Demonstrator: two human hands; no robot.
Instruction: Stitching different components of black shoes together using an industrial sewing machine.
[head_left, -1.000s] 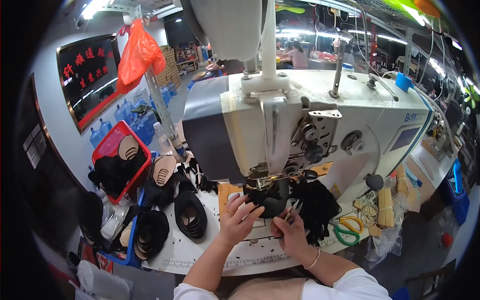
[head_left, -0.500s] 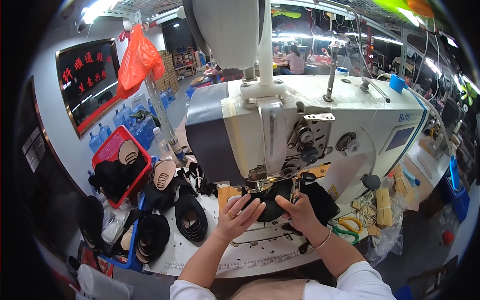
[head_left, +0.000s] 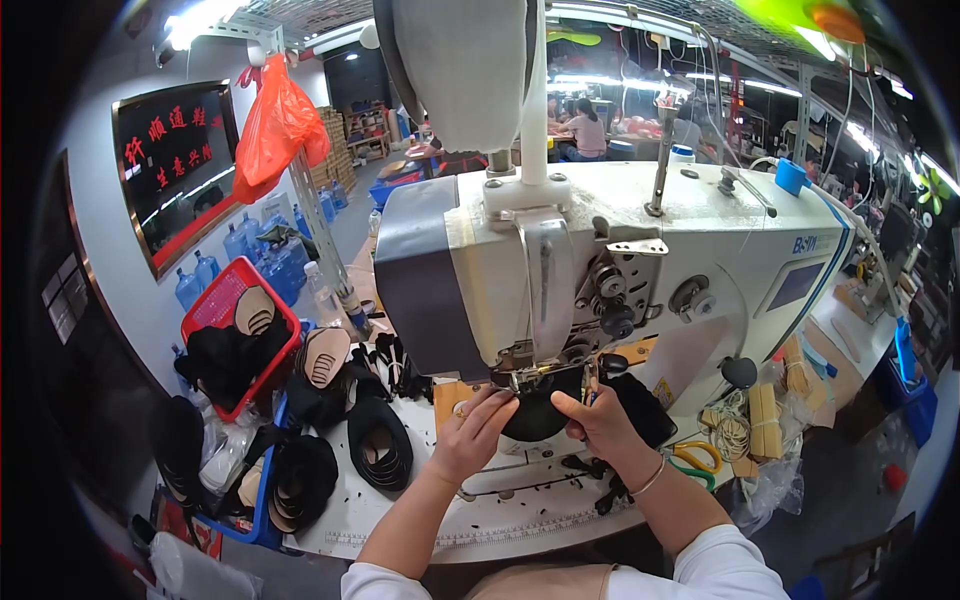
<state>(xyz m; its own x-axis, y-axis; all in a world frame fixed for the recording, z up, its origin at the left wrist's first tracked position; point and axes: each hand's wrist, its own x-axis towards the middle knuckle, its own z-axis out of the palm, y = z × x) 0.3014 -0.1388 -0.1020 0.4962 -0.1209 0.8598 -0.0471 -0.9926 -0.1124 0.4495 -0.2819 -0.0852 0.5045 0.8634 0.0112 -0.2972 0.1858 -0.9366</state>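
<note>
A black shoe upper (head_left: 535, 418) lies under the needle area of a large white sewing machine (head_left: 640, 225). My left hand (head_left: 474, 437) pinches its left edge, fingertips close to the presser foot (head_left: 517, 381). On the other side my right hand (head_left: 605, 420) presses the upper with its thumb, the other fingers curled. A slim metal tool (head_left: 590, 383), perhaps snips, stands up from the right hand; its lower part is hidden. More black material (head_left: 643, 408) bunches just behind that hand.
Black shoe uppers with pale insoles (head_left: 380, 447) lie at the left, beside a red basket (head_left: 190, 318) and a blue basket (head_left: 262, 505) holding more. Scissors with yellow and green handles (head_left: 700, 458) lie at the right near tied bundles (head_left: 766, 420). Black scraps dot the tabletop (head_left: 400, 520).
My left hand's fingers have drawn back leftward and curled closer to the presser foot, baring more of the upper. The right hand stays nearly in place. The view has shifted slightly.
</note>
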